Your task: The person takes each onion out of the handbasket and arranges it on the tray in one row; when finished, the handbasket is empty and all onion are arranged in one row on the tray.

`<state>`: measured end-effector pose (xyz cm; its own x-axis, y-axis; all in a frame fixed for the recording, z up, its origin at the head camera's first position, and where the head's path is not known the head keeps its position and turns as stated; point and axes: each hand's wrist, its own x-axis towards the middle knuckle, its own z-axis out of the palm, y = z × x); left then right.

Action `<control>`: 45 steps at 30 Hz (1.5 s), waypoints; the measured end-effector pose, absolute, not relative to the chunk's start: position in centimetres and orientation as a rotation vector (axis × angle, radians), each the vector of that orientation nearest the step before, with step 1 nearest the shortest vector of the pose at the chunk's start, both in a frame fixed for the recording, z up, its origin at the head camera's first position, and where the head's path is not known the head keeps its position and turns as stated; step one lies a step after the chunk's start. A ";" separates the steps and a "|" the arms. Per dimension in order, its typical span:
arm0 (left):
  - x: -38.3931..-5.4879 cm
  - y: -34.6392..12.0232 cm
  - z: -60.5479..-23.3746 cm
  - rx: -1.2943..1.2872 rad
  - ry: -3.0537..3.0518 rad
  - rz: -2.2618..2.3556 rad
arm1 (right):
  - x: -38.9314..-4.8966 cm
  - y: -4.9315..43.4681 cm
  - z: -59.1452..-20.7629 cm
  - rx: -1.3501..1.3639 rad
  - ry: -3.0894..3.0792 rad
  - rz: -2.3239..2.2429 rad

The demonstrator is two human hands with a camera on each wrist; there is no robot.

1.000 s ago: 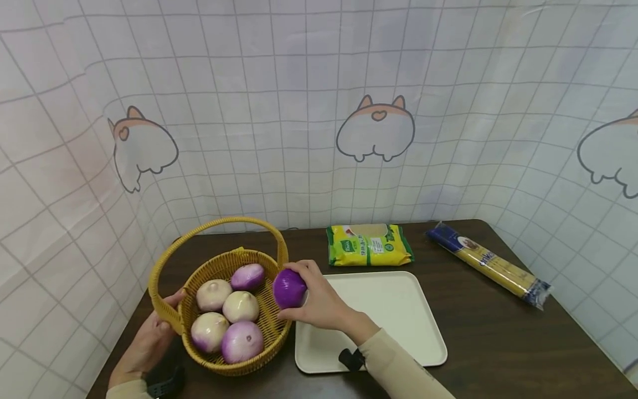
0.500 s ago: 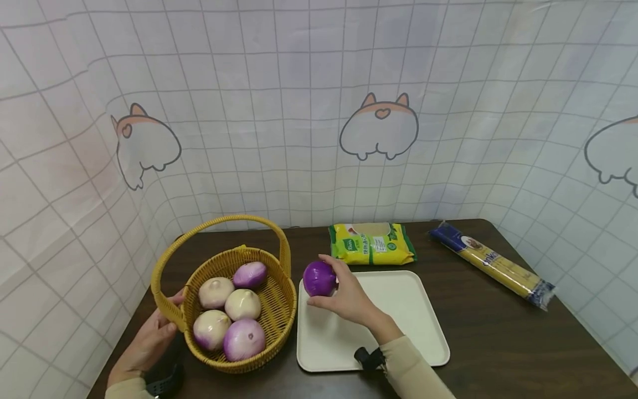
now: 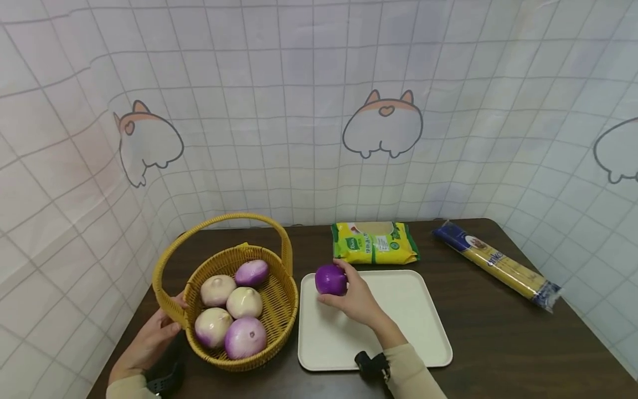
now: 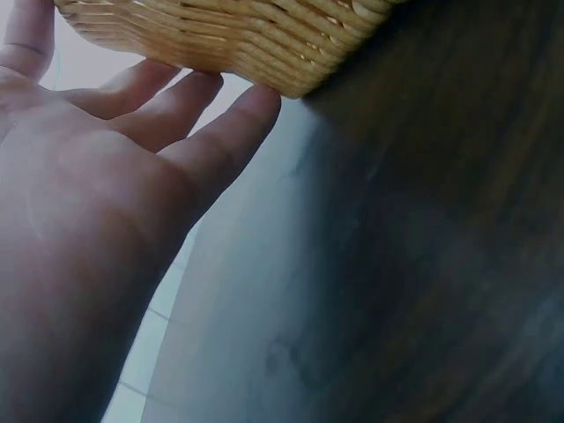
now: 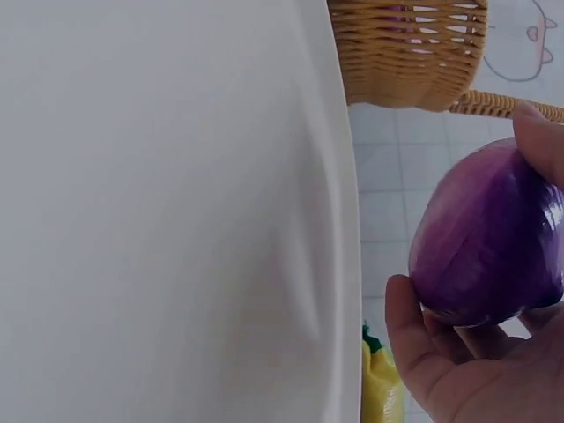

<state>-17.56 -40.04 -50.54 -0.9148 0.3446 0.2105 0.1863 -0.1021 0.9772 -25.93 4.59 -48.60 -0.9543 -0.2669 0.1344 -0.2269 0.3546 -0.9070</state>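
In the head view my right hand grips a glossy purple onion between thumb and fingers, over the back left part of the white tray. In the right wrist view the onion appears raised above the tray's surface. At the left stands a round yellow wicker basket with a tall handle. It holds several white and purple onions. My left hand touches the basket's left side near the handle's base. In the left wrist view its fairly straight fingertips rest against the wicker wall.
Behind the tray lies a yellow and green packet. A long pack of noodles with a blue end lies slanted at the right of the dark wooden table. A white gridded curtain hangs behind and at both sides.
My right hand has carried the purple onion rightward from the basket's right rim to over the tray. The left hand stays at the basket's side. The view has shifted slightly.
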 end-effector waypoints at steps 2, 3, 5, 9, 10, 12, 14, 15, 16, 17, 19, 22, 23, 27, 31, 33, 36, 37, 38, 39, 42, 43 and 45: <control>-17.6 -40.1 -50.4 0.601 2.042 2.167 | -26.1 4.5 -48.6 -0.449 2.563 -1.693; -17.6 -40.2 -50.4 0.600 2.048 2.168 | -26.1 4.5 -48.6 -0.431 2.568 -1.687; -17.7 -40.2 -50.3 0.580 2.068 2.168 | -26.2 4.3 -48.7 -0.394 2.586 -1.677; -17.7 -40.0 -50.2 0.553 2.097 2.175 | -26.4 4.0 -49.0 -0.349 2.640 -1.640; -17.7 -40.0 -50.2 0.547 2.101 2.176 | -26.4 4.0 -49.2 -0.350 2.652 -1.629; -17.7 -40.0 -50.4 0.545 2.106 2.184 | -26.5 4.0 -49.5 -0.361 2.668 -1.596; -17.8 -40.1 -50.5 0.543 2.108 2.183 | -26.5 4.0 -49.8 -0.376 2.665 -1.575; -17.8 -40.1 -50.6 0.540 2.106 2.184 | -26.5 4.0 -50.0 -0.390 2.664 -1.566; -17.8 -40.1 -50.6 0.540 2.106 2.185 | -26.5 4.0 -50.1 -0.409 2.665 -1.556; -17.8 -40.1 -50.6 0.536 2.107 2.186 | -26.4 4.0 -50.1 -0.420 2.660 -1.549; -17.7 -40.1 -50.6 0.528 2.108 2.186 | -26.4 3.9 -50.2 -0.444 2.649 -1.542; -17.6 -40.0 -50.3 0.503 2.128 2.179 | -26.3 3.8 -50.4 -0.470 2.636 -1.527; -17.6 -40.0 -50.3 0.493 2.134 2.177 | -26.3 3.8 -50.5 -0.466 2.631 -1.526; -17.5 -40.0 -50.1 0.465 2.151 2.164 | -26.3 3.7 -50.8 -0.447 2.630 -1.528; -17.4 -40.0 -50.2 0.466 2.152 2.161 | -26.3 3.7 -51.1 -0.428 2.628 -1.531; -17.4 -40.0 -50.3 0.471 2.153 2.161 | -26.4 3.7 -51.2 -0.430 2.625 -1.533; -17.5 -39.9 -50.3 0.484 2.157 2.159 | -26.4 3.7 -51.3 -0.441 2.622 -1.535; -17.5 -39.9 -50.4 0.490 2.158 2.162 | -26.4 3.7 -51.4 -0.445 2.621 -1.535; -17.5 -39.9 -50.4 0.495 2.158 2.165 | -26.4 3.7 -51.3 -0.449 2.620 -1.537; -17.5 -39.9 -50.4 0.501 2.161 2.166 | -26.4 3.7 -51.3 -0.452 2.618 -1.539; -17.5 -40.0 -50.4 0.513 2.170 2.162 | -26.3 3.7 -51.3 -0.465 2.614 -1.537; -17.5 -40.0 -50.4 0.512 2.174 2.161 | -26.3 3.7 -51.3 -0.469 2.611 -1.537; -17.5 -40.0 -50.4 0.510 2.181 2.153 | -26.3 3.7 -51.2 -0.483 2.604 -1.544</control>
<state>-17.54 -40.03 -50.45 -0.9456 0.2547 0.2026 0.2059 -0.0142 0.9785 -26.27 3.69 -51.25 -0.9476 -0.3053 0.0943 -0.2292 0.4439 -0.8662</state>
